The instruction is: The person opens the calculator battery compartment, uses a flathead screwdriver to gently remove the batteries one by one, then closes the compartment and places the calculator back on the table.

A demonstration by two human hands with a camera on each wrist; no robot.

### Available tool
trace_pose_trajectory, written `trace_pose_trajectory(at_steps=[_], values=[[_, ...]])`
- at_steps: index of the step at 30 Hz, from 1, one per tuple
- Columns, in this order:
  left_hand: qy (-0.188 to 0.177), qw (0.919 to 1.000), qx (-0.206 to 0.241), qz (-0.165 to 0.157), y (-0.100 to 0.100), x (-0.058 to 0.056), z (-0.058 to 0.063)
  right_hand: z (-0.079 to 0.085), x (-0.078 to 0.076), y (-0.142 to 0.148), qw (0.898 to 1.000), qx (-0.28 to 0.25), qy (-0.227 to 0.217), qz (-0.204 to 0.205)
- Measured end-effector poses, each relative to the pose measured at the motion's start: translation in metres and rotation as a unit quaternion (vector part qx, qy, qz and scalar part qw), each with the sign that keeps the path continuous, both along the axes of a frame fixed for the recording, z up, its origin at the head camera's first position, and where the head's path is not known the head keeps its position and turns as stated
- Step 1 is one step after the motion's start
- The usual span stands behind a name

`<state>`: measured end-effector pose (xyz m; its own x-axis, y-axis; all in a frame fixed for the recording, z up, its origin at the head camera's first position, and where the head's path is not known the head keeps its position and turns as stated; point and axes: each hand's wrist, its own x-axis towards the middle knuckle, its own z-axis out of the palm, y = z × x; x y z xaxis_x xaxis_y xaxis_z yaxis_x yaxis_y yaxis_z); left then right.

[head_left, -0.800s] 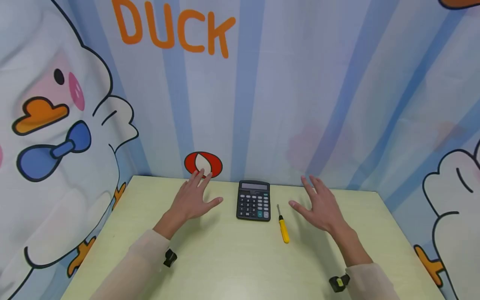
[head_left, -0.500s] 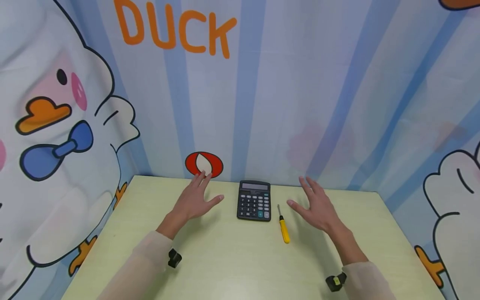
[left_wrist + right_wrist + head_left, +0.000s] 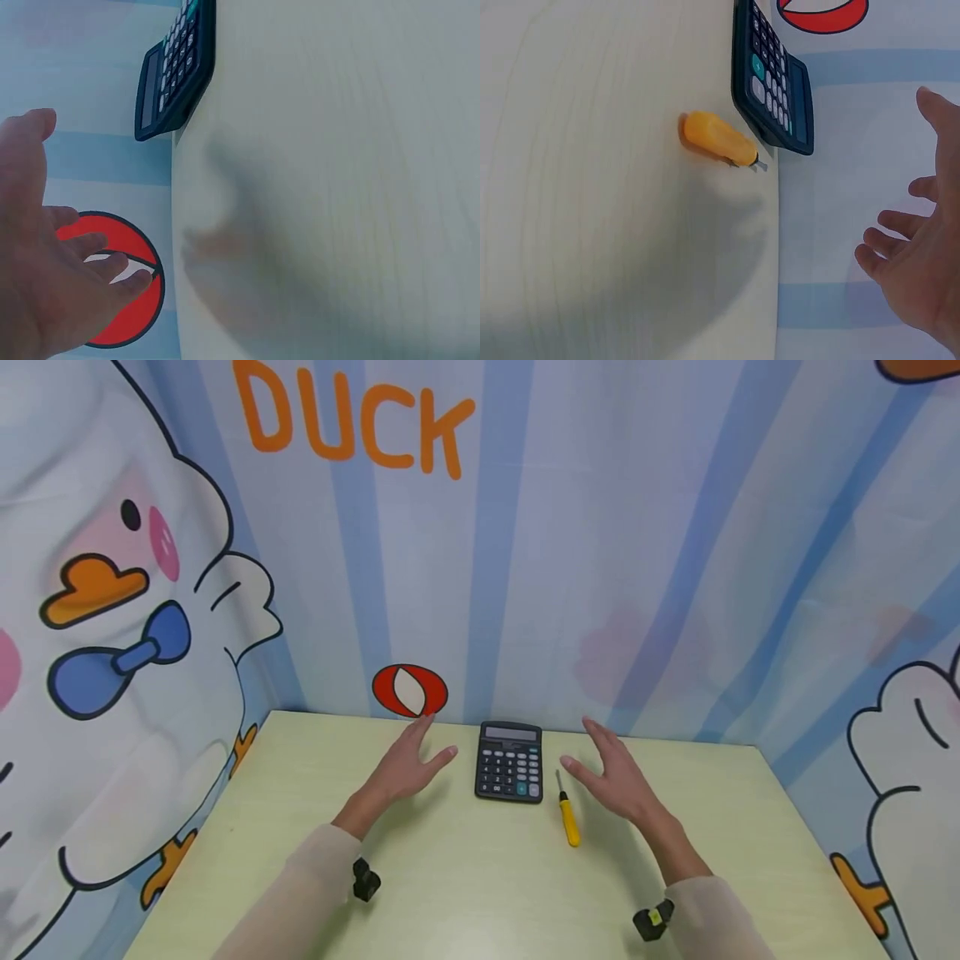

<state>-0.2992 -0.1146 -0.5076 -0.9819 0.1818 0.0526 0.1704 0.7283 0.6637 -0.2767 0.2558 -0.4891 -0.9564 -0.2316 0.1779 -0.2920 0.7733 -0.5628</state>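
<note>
A black calculator (image 3: 509, 762) with a grey display lies near the table's back edge, between the two hands. Just to its right is a screwdriver (image 3: 568, 814) with a yellow handle, its thin metal tip pointing to the back. My left hand (image 3: 401, 766) hovers above the table left of the calculator, thumb spread and nothing held. To the right of the screwdriver my right hand (image 3: 617, 779) is also raised, thumb apart from the fingers, touching nothing. Both wrist views show relaxed fingers, the left hand (image 3: 52, 262) and the right hand (image 3: 922, 232) alike.
The pale table (image 3: 480, 877) ends at a striped blue and white curtain (image 3: 570, 552) behind it. Printed duck figures cover the curtain at the left and right. A small black camera sits on each wrist (image 3: 366, 880).
Both hands have moved inward, the left one to the right and the right one to the left, closer to the calculator and screwdriver. Those two objects have stayed in place on the table.
</note>
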Motion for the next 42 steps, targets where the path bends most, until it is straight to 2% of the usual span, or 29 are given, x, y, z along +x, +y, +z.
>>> trace_pose_trajectory(at_steps=[9, 13, 21, 30, 42], values=[[-0.01, 0.9992, 0.04, -0.002, 0.013, 0.0, -0.008, -0.01, -0.003, -0.014, 0.998, -0.061, -0.013, 0.004], [-0.016, 0.9977, 0.066, 0.006, 0.019, -0.001, -0.01, -0.015, -0.005, -0.02, 0.996, -0.088, -0.026, 0.006], [-0.065, 0.987, 0.143, 0.033, 0.028, -0.005, -0.021, -0.023, -0.007, -0.031, 0.988, -0.138, -0.072, -0.009], [-0.104, 0.9805, 0.159, 0.048, 0.042, -0.005, -0.018, -0.026, -0.008, -0.044, 0.981, -0.163, -0.096, -0.045], [-0.128, 0.9716, 0.196, 0.037, 0.053, -0.006, -0.023, -0.035, -0.013, -0.056, 0.968, -0.203, -0.13, -0.067]])
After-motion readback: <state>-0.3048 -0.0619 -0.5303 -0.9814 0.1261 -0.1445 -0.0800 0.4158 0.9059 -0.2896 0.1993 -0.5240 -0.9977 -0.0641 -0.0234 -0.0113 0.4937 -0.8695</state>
